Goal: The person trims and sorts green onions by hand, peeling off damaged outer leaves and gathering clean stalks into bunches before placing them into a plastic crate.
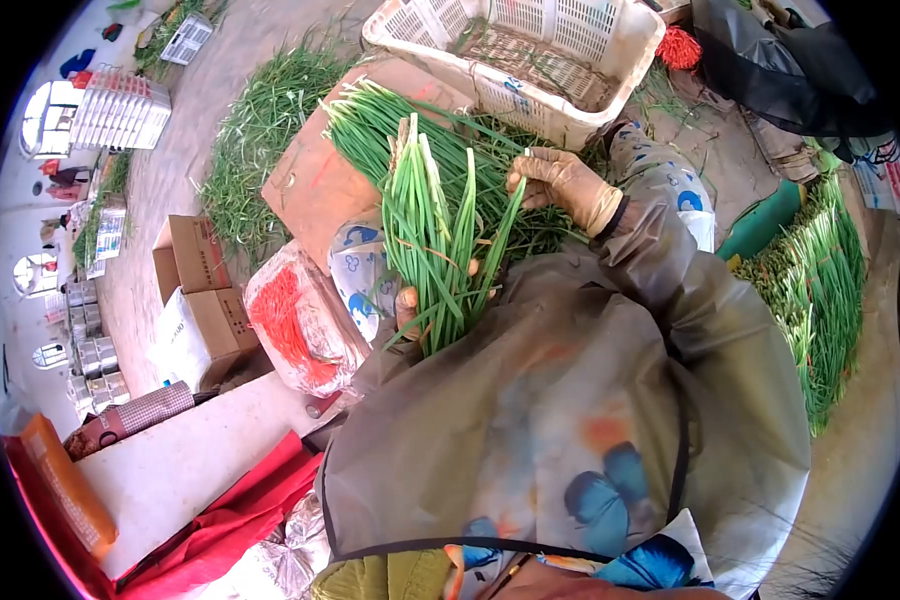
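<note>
My left hand (407, 308), mostly hidden behind leaves, is wrapped round a bunch of garlic chives (425, 225) held upright over my lap, pale stem ends up. My gloved right hand (570, 188) is beside the bunch, its fingers pinched at the pale tip of a single chive stalk (505, 220) that leans out to the right. Behind the bunch, a larger heap of chives (362, 125) lies on a brown board (305, 185), stem ends toward the far left.
A dirty white plastic crate (560, 112) stands beyond the board. Loose greens (260, 130) cover the floor at left. Red ties (288, 315) lie on a pale block near an open cardboard box (195, 255). Bundled chives (820, 290) are stacked at right.
</note>
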Motion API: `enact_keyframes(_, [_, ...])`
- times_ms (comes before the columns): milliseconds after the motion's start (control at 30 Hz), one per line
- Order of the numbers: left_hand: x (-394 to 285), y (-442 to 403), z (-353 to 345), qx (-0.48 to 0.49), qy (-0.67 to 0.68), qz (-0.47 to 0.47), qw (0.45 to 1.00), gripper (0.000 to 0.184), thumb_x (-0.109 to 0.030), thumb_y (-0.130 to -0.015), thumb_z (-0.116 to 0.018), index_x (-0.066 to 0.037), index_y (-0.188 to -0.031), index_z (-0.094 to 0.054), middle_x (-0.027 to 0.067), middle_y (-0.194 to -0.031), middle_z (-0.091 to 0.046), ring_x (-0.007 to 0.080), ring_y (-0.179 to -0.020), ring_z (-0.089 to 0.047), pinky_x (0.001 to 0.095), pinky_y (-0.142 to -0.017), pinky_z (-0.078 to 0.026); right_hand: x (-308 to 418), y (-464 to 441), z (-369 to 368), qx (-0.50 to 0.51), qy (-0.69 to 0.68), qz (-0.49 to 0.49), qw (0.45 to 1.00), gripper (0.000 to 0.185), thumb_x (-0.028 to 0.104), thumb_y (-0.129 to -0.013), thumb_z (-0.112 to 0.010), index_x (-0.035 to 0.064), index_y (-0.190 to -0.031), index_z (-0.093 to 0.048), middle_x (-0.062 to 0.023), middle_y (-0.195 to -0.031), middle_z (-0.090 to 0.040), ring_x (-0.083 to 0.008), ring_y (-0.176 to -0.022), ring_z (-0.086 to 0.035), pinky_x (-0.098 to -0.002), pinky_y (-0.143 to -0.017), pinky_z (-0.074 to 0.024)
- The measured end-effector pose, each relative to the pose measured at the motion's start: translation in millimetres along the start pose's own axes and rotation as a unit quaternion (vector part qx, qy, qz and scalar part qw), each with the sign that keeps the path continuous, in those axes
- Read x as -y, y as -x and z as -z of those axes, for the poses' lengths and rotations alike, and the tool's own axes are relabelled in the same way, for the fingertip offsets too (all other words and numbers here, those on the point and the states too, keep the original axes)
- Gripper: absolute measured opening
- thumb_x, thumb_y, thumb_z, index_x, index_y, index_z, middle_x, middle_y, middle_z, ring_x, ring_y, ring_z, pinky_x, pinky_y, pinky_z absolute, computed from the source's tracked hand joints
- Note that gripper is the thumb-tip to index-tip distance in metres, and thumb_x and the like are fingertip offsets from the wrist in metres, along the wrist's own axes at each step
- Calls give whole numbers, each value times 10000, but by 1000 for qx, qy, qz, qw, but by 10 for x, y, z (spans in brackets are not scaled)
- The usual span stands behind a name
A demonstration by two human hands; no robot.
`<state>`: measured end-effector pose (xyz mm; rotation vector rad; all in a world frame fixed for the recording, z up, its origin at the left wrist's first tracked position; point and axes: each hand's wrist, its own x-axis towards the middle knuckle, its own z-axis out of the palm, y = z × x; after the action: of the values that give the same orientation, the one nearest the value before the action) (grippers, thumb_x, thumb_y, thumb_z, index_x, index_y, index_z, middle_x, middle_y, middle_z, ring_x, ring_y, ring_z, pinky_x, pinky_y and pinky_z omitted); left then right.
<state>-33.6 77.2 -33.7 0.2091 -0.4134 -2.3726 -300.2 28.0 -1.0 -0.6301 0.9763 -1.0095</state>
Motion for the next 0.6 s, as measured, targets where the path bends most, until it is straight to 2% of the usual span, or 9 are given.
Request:
enact_keyframes(67, [18, 20, -4, -15, 16, 16, 1000, 719, -319, -693, -677, -48, -1287, -378, 189, -1209, -495, 355, -1121, -467, 585, -953, -334, 59, 34, 26, 24, -39, -14, 999, 176, 215, -836, -604, 61, -918, -580, -13, -780, -605, -103, -664, -573, -241, -595, -473])
enact_keyframes(200, [78, 41, 38, -6, 56, 17, 998, 737, -325, -672, -695, -30, -1274, -389, 182, -1191, -510, 364, -1106, -475, 564, -956, -347, 183, -85, 147, 12, -98, 117, 988, 112, 105, -816, -614, 57, -914, -588, -15, -720, -571, -119, -632, -551, -261, -565, -466])
enact_keyframes(267, [24, 25, -30, -20, -21, 41, 999, 759, -371, -696, -705, -103, -1309, -347, 175, -1142, -513, 376, -1075, -484, 585, -922, -386, 236, -270, 512, -15, -146, 154, 977, 118, 80, -814, -610, 40, -923, -590, -19, -706, -567, -117, -622, -537, -256, -570, -463])
enact_keyframes(333, [21, 26, -73, -14, -17, 40, 999, 768, -366, -691, -708, -90, -1309, -344, 178, -1143, -512, 373, -1074, -485, 586, -922, -385, 350, -294, 728, -141, 105, 133, 975, 171, 77, -806, -617, 32, -969, -592, -26, -716, -578, -117, -627, -535, -240, -578, -458])
enact_keyframes(367, [21, 28, -82, -9, -13, 39, 999, 777, -361, -686, -712, -77, -1308, -342, 181, -1144, -511, 369, -1073, -485, 586, -922, -384, 388, -161, 706, -220, 500, 112, 830, 213, 98, -821, -604, 36, -1024, -590, -39, -750, -592, -117, -654, -540, -226, -583, -450])
enact_keyframes(400, [24, 32, -59, -9, -13, 38, 999, 777, -361, -686, -712, -77, -1308, -342, 181, -1144, -511, 369, -1073, -485, 586, -922, -384, 314, -103, 675, -219, 500, 112, 830, 213, 98, -821, -604, 36, -1024, -590, -39, -750, -592, -117, -654, -540, -226, -583, -450])
enact_keyframes(467, [26, 26, 13, -15, 20, 40, 999, 806, -377, -642, -715, -18, -1282, -380, 174, -1156, -525, 381, -1057, -497, 513, -947, -373, 143, -23, 648, -52, 433, 105, 894, 238, 180, -851, -575, 68, -1059, -595, -39, -803, -605, -105, -699, -549, -224, -611, -456])
enact_keyframes(533, [-2, -35, -8, -24, -8, 54, 998, 798, -377, -645, -713, -17, -1276, -385, 173, -1149, -528, 381, -1079, -481, 508, -959, -361, 335, 266, 138, 15, 158, -13, 987, 277, 272, -867, -551, 84, -1064, -599, -29, -842, -612, -89, -723, -543, -224, -638, -458])
enact_keyframes(600, [12, -27, -12, -34, -39, 66, 996, 789, -377, -647, -711, -16, -1270, -389, 172, -1143, -532, 381, -1101, -464, 503, -971, -348, 290, 222, -80, 38, 193, 49, 979, 307, 319, -866, -545, 94, -1067, -598, -13, -876, -620, -81, -733, -543, -220, -653, -461])
